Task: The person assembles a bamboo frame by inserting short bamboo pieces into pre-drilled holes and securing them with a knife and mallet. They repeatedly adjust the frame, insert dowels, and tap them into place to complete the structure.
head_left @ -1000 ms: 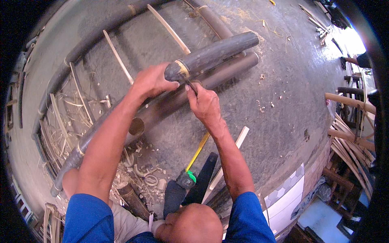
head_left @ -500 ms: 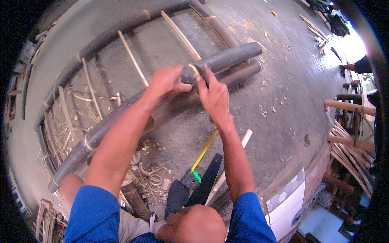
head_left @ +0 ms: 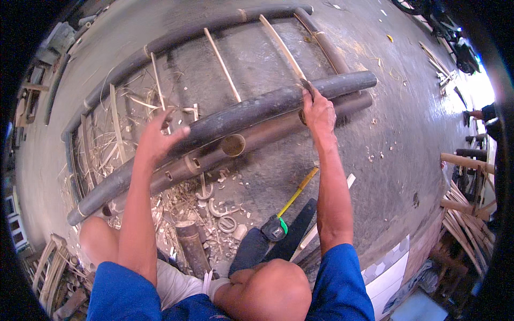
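A dark bamboo pole [head_left: 257, 112] runs across in front of me, the near side of a ladder-like bamboo frame with thin pale slats [head_left: 222, 67]. My left hand [head_left: 156, 142] is open, thumb and fingers apart, over the left part of this pole. Near the pole's right end, my right hand [head_left: 321, 115] is closed round a dark flat tool [head_left: 306, 84], mostly hidden by the fingers; its kind is unclear. Just below lies a second, brown bamboo pole [head_left: 273, 131] with cut holes [head_left: 233, 145] in its side.
On the floor by my knees are a tape measure [head_left: 274, 228] with its yellow blade out, a saw [head_left: 294, 222], a short bamboo piece [head_left: 194, 249], cut rings [head_left: 227, 224] and shavings. Bundled strips [head_left: 466, 224] lie at the right. A person's hand [head_left: 474, 114] shows at the far right.
My left hand has let go of the pole beside the right hand and swung left, opening. My right hand stays at the pole with the dark tool. The whole view has shifted.
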{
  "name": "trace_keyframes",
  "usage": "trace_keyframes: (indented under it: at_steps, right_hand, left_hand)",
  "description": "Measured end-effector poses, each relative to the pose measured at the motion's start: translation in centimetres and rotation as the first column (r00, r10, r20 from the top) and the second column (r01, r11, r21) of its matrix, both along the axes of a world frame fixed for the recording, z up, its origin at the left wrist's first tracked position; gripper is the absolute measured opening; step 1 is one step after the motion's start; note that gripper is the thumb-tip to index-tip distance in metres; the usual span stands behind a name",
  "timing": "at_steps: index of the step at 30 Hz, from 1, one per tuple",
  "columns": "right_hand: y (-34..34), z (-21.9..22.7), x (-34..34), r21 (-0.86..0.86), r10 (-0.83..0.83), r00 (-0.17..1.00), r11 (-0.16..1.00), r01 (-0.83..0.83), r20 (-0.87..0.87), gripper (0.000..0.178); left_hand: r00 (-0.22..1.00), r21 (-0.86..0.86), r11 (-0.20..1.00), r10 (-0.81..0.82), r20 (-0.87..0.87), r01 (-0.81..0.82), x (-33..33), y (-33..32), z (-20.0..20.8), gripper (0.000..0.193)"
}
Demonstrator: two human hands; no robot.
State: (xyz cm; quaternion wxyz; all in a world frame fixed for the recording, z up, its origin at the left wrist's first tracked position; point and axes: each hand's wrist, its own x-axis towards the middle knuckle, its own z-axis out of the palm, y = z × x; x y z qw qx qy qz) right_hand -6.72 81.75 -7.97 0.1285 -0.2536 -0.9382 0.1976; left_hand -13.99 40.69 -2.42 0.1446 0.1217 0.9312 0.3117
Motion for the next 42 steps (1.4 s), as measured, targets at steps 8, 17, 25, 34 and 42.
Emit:
trace_keyframes:
  at_steps: [8, 17, 25, 34, 42]
  right_hand:
    - [-5.6, 2.8, 2.8, -0.112, 0.082, 0.964, 0.987, -0.113, -0.253, 0.034]
    - [-19.0, 1.0, 6.8, -0.316, 0.253, 0.953, 0.902, -0.295, -0.168, 0.029]
    - [-18.7, 1.2, 5.9, -0.252, 0.271, 0.959, 0.925, -0.284, -0.086, 0.030]
    - [-18.9, 0.4, 6.0, -0.227, 0.264, 0.964, 0.938, -0.262, -0.024, 0.033]
    - [-18.5, 0.7, 10.8, -0.247, 0.215, 0.916, 0.960, -0.134, 0.338, 0.032]
  left_hand:
    - [0.945, -0.433, 0.894, -0.234, -0.227, 0.117, 3.3, -0.6, -2.8, 0.084]
    - [0.961, -0.381, 0.909, -0.238, -0.143, 0.169, 1.9, -1.0, -2.7, 0.079]
    - [0.967, -0.425, 0.892, -0.225, -0.117, 0.156, 2.0, -0.7, -2.3, 0.079]
    - [0.965, -0.388, 0.905, -0.235, -0.113, 0.175, 1.7, -1.0, -2.8, 0.084]
    - [0.967, -0.347, 0.927, -0.209, -0.149, 0.146, 1.1, -1.1, -2.2, 0.080]
